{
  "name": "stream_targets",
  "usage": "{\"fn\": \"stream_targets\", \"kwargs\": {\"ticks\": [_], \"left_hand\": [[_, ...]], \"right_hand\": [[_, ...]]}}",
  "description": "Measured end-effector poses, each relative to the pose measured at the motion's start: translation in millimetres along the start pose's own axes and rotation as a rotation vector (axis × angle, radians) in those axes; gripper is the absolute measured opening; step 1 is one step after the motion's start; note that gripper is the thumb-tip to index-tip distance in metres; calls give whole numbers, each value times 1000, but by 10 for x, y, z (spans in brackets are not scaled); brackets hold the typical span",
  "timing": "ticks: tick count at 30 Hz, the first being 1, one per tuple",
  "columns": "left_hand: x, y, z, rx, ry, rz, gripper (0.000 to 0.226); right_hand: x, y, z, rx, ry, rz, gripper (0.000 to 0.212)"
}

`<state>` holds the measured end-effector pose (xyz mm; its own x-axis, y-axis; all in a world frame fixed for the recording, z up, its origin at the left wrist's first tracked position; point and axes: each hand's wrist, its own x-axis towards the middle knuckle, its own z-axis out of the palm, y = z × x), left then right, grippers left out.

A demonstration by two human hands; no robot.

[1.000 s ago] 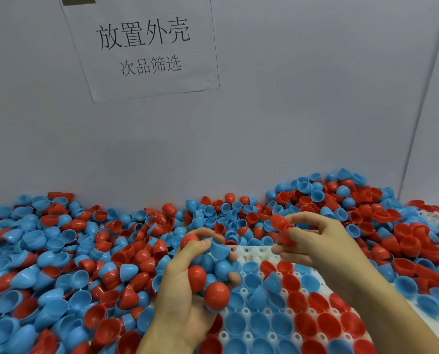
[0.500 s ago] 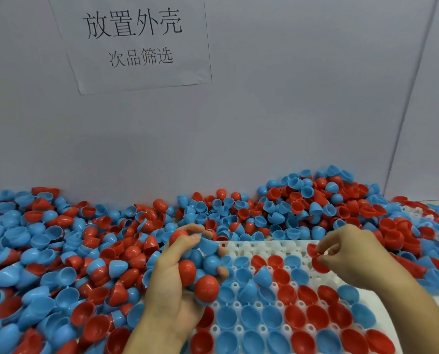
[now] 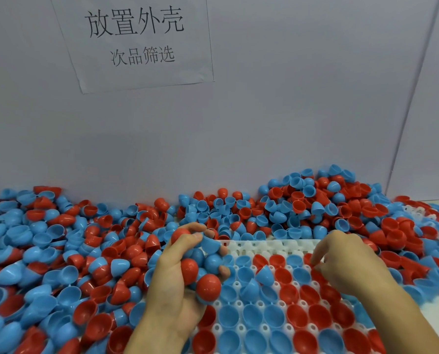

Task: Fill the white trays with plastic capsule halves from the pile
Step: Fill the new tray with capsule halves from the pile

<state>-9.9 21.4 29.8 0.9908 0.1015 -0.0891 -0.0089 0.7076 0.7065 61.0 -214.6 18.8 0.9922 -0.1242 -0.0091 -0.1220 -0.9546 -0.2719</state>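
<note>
Nearest to my view: white tray (image 3: pixel 264 245), its cells mostly loaded with red and blue capsule halves, open side up. The far row of cells is still bare white. 1 blue half (image 3: pixel 264 275) sits tipped on its side in the upper rows, not seated.

Change over the last second: right hand (image 3: pixel 351 264) was raised over the far edge of the tray pinching a red half; it has since dropped to the tray's far right cells. Fingers now point down onto the cells with the index tip at a red half (image 3: pixel 316 273). I cannot tell whether that half is still pinched or already let go; the fingertips hide the contact. My reading: 1 more cell is being filled, so the job is well along on this tray, with the far row left to do.

Left hand (image 3: pixel 180 282) has barely moved. It sits palm-up over the tray's left edge, wrist low, fingers curled round a handful of halves (image 3: pixel 203 261), red and blue mixed. 1 red half (image 3: pixel 209 287) bulges out at the heel of the palm and looks loosely held; it could drop.

Beyond the hands: pile (image 3: pixel 67 251) of loose halves covers the tabletop from left to right, heaped highest at the far right. Another white tray (image 3: pixel 412 209) shows partly buried there. Behind, a grey wall with a paper sign (image 3: pixel 136 39).
</note>
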Motion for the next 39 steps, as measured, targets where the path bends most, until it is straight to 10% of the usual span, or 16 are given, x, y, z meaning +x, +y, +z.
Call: {"fn": "stream_targets", "kwargs": {"ticks": [16, 26, 39], "left_hand": [[5, 0, -21, 13, 2, -2, 7], [29, -44, -4, 188, 5, 12, 9], [63, -85, -3, 417, 84, 21, 11]], "right_hand": [[-312, -584, -45, 131, -227, -510, 33], [-334, -574, -295, 713, 101, -522, 21], [-506, -796, -242, 806, -288, -590, 32]]}}
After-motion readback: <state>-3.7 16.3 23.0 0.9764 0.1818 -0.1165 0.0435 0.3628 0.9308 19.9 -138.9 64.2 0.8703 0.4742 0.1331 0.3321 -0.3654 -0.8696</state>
